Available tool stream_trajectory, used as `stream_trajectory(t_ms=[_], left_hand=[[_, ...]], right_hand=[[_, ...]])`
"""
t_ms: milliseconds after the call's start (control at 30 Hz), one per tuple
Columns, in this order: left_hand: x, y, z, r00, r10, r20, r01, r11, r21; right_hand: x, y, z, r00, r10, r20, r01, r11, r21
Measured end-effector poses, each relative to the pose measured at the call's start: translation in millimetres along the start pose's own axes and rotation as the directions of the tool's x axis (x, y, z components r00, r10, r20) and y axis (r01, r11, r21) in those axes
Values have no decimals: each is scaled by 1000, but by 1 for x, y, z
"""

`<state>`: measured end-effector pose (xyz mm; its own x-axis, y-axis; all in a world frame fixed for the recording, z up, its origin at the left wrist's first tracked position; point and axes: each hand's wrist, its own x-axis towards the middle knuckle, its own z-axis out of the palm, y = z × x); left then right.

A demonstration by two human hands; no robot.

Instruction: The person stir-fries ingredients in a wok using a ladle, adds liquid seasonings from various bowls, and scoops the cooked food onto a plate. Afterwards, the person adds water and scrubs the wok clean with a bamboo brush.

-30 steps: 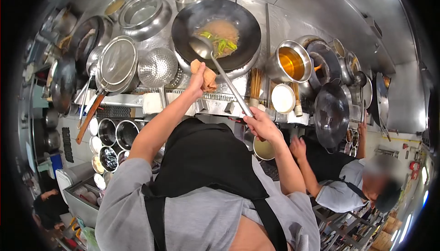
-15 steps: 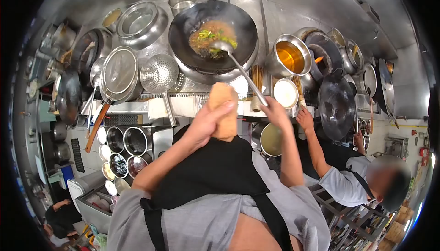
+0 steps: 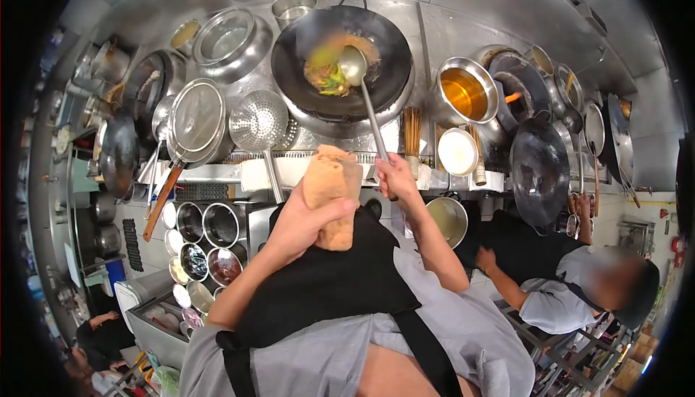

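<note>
A folded orange-brown cloth (image 3: 334,187) is gripped in my left hand (image 3: 300,224), in front of the black apron and away from the wok. My right hand (image 3: 397,177) is closed round the handle of a metal ladle (image 3: 353,66). The ladle's bowl rests in a black wok (image 3: 394,56) on the stove, against the food (image 3: 329,78), which shows green pieces and brown sauce. Part of the food is blurred.
Left of the wok lie a perforated skimmer (image 3: 258,120) and a wire strainer (image 3: 197,118). At the right are a pot of amber liquid (image 3: 465,94), a white bowl (image 3: 457,152), bamboo brushes (image 3: 412,132) and a hanging wok (image 3: 539,172). A co-worker (image 3: 557,288) is at the right.
My left hand has drawn back from the wok's rim with the cloth. My right hand has shifted left and slightly up, and the ladle's bowl has moved right across the food.
</note>
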<state>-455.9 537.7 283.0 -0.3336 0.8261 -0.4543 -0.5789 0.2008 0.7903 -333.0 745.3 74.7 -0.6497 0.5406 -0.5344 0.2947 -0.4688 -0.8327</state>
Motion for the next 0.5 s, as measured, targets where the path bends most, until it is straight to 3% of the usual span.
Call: stream_trajectory(t_ms=[67,100,133,200,267,300,400,433,500], left_hand=[[-3,5,1,998,-37,44,41,995,-91],[-1,6,5,996,-36,82,48,989,-140],[1,5,10,992,-37,120,59,980,-191],[18,-8,26,994,2,112,24,973,-231],[36,-23,29,984,19,176,19,977,-213],[37,-22,32,967,-10,254,69,973,-222],[36,-20,25,944,-87,317,127,986,-107],[39,-24,22,960,-32,278,67,990,-120],[49,-27,1,969,-101,225,130,985,-118]], right_hand=[[1,-6,-8,996,-74,-45,68,991,-113],[7,-15,-12,990,-96,-100,67,964,-257],[32,-6,-17,921,-364,-139,243,816,-524],[80,-4,-15,921,-329,-208,143,783,-606],[117,1,5,854,-502,-135,310,700,-644],[120,0,15,879,-455,-141,305,766,-566],[103,-5,21,942,-331,56,304,769,-562],[103,14,12,885,-448,125,425,670,-608],[69,18,3,924,-379,57,279,564,-777]])
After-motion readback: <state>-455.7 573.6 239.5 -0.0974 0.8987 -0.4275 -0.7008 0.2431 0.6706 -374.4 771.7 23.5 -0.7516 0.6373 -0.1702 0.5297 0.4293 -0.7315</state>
